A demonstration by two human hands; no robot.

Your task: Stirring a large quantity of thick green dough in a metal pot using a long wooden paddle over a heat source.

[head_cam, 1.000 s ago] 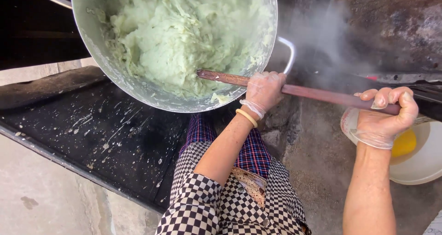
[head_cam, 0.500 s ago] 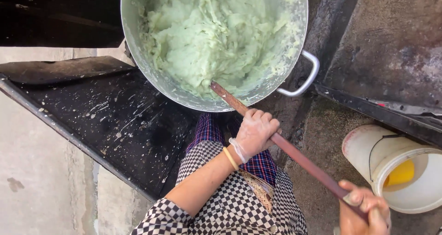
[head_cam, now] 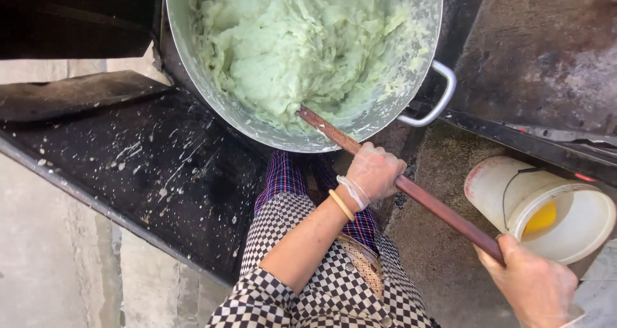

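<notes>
Two gloved hands are on one long wooden stick [head_cam: 411, 190] in the head view, that's basically the whole scene. Left hand [head_cam: 375, 172] has its fingers clenched around the stick about midway, just below the rim of the big metal pot [head_cam: 424, 39], with a yellow bangle [head_cam: 341, 204] on that wrist. Right hand [head_cam: 536, 286] has its fingers wrapped around the near end, down at the bottom right corner. The stick runs diagonally up and its far tip is sunk in the pale green dough [head_cam: 295, 52] that fills the pot. Pot sits on a black splattered counter [head_cam: 148, 167]. White bucket [head_cam: 546, 206] with something yellow inside lies tipped just beside the right hand. Checkered sleeve [head_cam: 315, 289] below.
</notes>
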